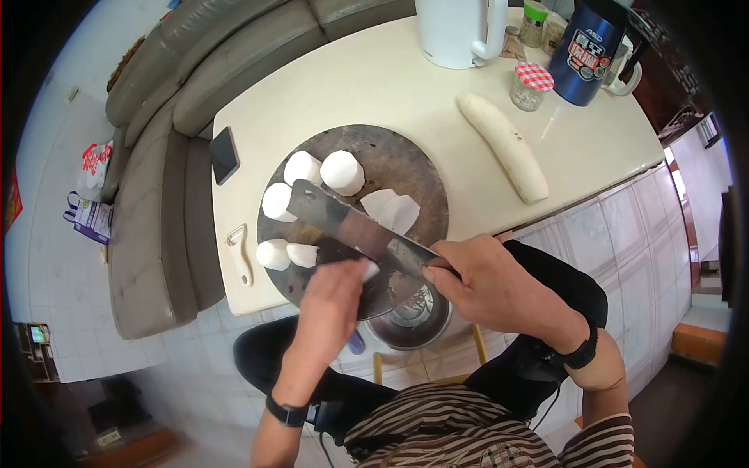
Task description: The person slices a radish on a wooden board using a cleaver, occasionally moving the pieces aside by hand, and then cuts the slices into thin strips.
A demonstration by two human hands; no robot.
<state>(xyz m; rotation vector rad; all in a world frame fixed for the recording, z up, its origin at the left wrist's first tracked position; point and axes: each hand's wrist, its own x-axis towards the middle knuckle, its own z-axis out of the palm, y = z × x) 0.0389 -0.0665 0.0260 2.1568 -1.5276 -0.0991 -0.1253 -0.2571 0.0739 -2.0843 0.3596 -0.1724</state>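
My right hand point(491, 285) grips the handle of a cleaver point(363, 234), whose broad blade reaches left over a round dark chopping board point(421, 171). My left hand point(331, 292), slightly blurred, is closed at the board's near edge, with a small white radish piece point(370, 271) showing at its fingertips. Peeled radish chunks point(342, 172) stand at the board's far side, and others point(273, 254) lie at its left. Thin white radish slices point(392, 210) rest beyond the blade. A metal bowl point(413, 331) sits below the board's near edge, partly hidden.
A whole white radish point(505, 148) lies on the table point(460, 187) to the right. Behind it are a jar with a checked lid point(532, 86), a blue flask point(587, 58) and a white kettle point(456, 31). A peeler point(240, 253) and a phone point(224, 156) lie left.
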